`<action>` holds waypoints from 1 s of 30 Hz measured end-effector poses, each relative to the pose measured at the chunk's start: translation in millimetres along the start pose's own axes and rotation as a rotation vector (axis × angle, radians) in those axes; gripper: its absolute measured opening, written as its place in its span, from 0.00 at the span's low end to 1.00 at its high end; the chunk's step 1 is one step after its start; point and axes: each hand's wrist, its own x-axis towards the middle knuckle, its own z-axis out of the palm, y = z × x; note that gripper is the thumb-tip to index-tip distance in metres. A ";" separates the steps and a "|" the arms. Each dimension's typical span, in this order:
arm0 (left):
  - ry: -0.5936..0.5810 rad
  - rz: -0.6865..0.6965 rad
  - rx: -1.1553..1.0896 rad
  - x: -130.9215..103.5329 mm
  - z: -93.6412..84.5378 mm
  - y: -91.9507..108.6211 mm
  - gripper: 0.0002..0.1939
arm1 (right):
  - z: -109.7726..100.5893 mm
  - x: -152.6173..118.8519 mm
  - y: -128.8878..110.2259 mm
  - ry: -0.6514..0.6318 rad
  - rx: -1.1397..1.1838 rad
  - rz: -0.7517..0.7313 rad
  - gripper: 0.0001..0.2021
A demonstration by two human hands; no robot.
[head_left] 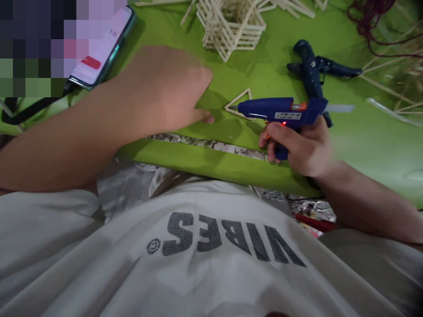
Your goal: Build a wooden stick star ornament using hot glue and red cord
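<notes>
My right hand [306, 143] grips a blue hot glue gun [264, 108] by its handle, fingers at the orange trigger. A red light glows on the gun, and a clear glue stick [340, 108] juts from its back. The nozzle reaches a small triangle of thin wooden sticks [241, 96], touching or just over its left corner. My left hand [172, 88] is left of the triangle, back upward, fingers curled under and thumb pointing right. Its palm is hidden, so I cannot see what it holds, if anything. Below lies a stained flat strip [211, 144].
A stick-built lattice structure [231, 31] stands at the back. Behind the glue gun is a dark blue clamp-like tool [312, 70]. A phone [102, 53] lies at left, dark red cord [366, 22] at upper right. Another glue stick [393, 112] rests on the green table [363, 154].
</notes>
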 end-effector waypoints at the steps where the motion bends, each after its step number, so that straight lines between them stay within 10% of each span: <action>1: -0.001 -0.003 -0.003 0.1 0.0 0.1 0.30 | -0.5 0.1 0.8 -0.004 -0.001 -0.002 0.31; 14: -0.021 -0.032 -0.017 1.1 1.5 -1.4 0.30 | -0.3 0.0 0.6 0.001 -0.051 0.001 0.32; 21: -0.044 -0.095 -0.179 4.1 5.4 -3.5 0.47 | -0.6 -0.4 -0.7 0.000 -0.059 0.019 0.32; 30: 0.004 -0.001 -0.002 0.2 2.4 -1.1 0.30 | 0.1 -2.3 -1.7 0.028 -0.033 0.039 0.31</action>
